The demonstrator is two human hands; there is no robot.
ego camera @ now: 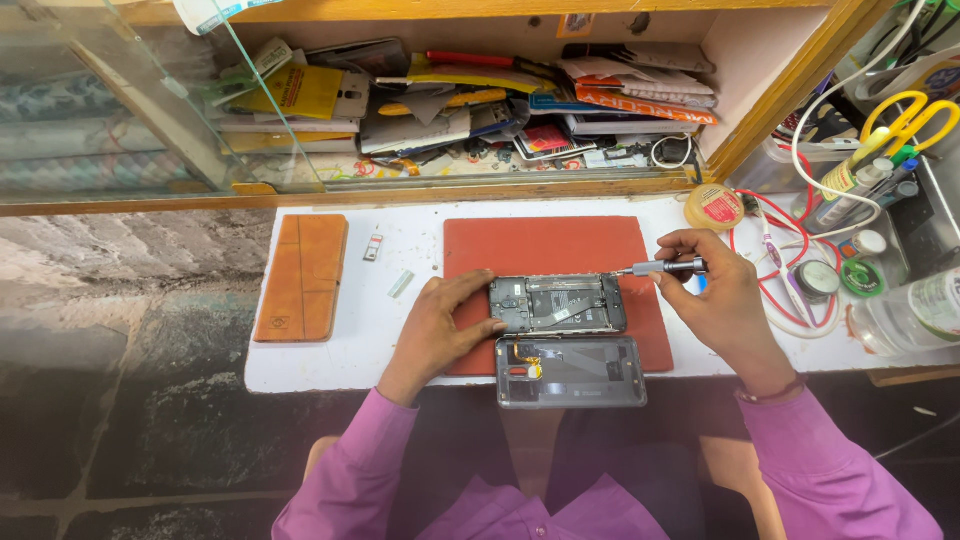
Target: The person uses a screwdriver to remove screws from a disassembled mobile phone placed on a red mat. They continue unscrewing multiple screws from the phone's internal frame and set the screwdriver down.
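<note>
Head view: looking down at a white worktop [330, 340], two hands at an opened phone.
Back cover: the phone's detached back cover [571, 372] lies nearest the person, half over the worktop edge, long axis left to right.
Opened phone: the opened phone [557, 304] lies just beyond it on a red mat [545, 245], parallel to it, long axis from 9 to 3 o'clock.
Left hand: left hand [440, 325] at the phone's 9 o'clock end, grip clamped on that short edge.
Right hand: right hand [718, 300] at 3 o'clock, fingers closed on a screwdriver [665, 267].
Key relation: the screwdriver lies level, tip pointing toward 9 o'clock, meeting the phone's far right corner.
Farther: brown wallet case [301, 276] at 9 o'clock; cluttered shelf [480, 100] at 12.
</note>
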